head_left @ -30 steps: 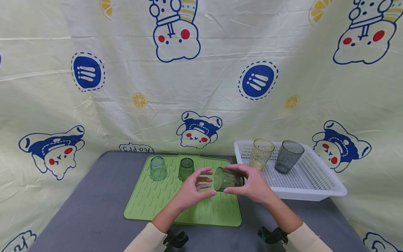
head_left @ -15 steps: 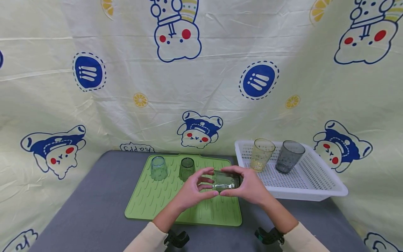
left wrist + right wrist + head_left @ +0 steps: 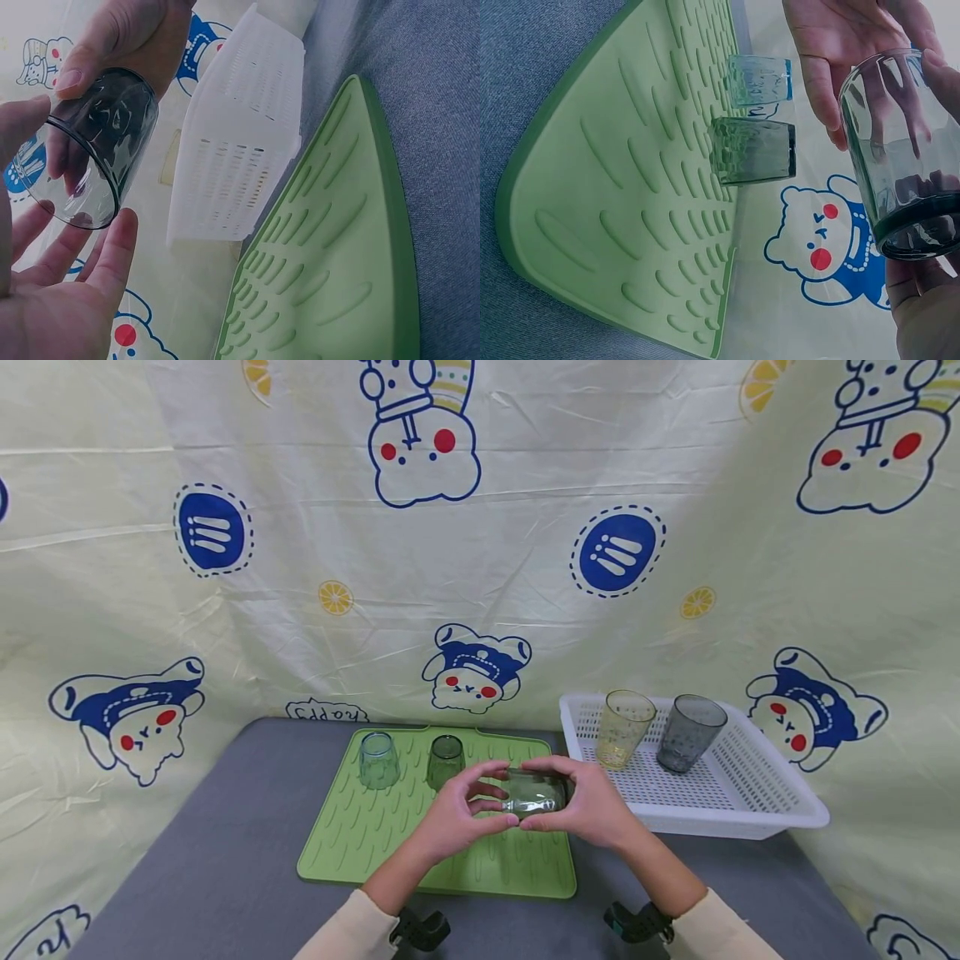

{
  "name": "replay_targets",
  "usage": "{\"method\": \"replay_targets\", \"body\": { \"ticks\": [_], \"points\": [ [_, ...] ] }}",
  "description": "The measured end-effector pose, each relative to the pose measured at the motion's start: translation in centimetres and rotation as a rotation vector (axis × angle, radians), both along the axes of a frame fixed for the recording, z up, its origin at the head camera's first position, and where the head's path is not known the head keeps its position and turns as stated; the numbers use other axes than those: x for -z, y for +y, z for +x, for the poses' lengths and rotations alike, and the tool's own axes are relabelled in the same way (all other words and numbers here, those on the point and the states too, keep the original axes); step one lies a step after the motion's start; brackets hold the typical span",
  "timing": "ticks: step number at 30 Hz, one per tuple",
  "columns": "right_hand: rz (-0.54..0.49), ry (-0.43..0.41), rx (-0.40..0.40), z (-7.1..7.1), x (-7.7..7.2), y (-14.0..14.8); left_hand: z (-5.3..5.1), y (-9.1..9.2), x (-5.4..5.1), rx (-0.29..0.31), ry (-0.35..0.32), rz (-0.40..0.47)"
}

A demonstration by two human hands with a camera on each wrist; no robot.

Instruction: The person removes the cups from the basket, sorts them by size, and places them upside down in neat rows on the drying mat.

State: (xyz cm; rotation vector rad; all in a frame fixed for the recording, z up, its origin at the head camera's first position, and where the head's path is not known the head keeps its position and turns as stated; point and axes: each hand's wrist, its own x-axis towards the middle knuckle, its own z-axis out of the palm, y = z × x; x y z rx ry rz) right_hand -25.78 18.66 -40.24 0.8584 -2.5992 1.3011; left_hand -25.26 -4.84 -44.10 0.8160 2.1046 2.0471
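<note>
A dark green-tinted drinking glass [image 3: 534, 795] lies sideways in the air above the green mat, held between both hands. Its open rim points left and its thick base [image 3: 919, 225] points right. My right hand [image 3: 600, 803] grips the base half, with thumb below and fingers over the top in the head view. My left hand [image 3: 459, 806] has its thumb and fingers curved around the rim end, fingertips at the glass in the left wrist view. On the mat [image 3: 360, 843], a bluish glass [image 3: 378, 762] and a dark green glass [image 3: 446, 762] stand upside down.
A white perforated basket [image 3: 738, 827] stands at the right, holding a yellowish glass [image 3: 624, 731] and a grey glass [image 3: 688, 735]. A grey cloth [image 3: 247, 860] covers the table. Behind it hangs a printed curtain [image 3: 300, 652].
My right hand has carried the glass slightly left, bringing its rim between the thumb and fingers of my left hand. The glasses on the mat and in the basket stay in place.
</note>
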Motion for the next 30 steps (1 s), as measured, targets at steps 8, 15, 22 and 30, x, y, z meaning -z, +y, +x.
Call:
{"method": "replay_targets", "body": {
  "ticks": [8, 15, 22, 30],
  "points": [
    [-0.036, -0.022, -0.007, 0.2, 0.0, -0.1, 0.4, -0.8, 0.1, -0.022, -0.015, 0.01],
    [-0.105, -0.035, -0.024, 0.2, 0.6, 0.0, 0.6, -1.8, -0.1, -0.031, -0.043, 0.034],
    [-0.234, -0.119, -0.095, 0.2, 1.4, -0.1, 0.8, -2.5, 0.0, -0.029, -0.033, 0.044],
    [-0.326, -0.181, -0.141, 0.3, 2.1, -0.1, 1.1, -2.9, 0.1, -0.028, -0.027, 0.022]
  ]
}}
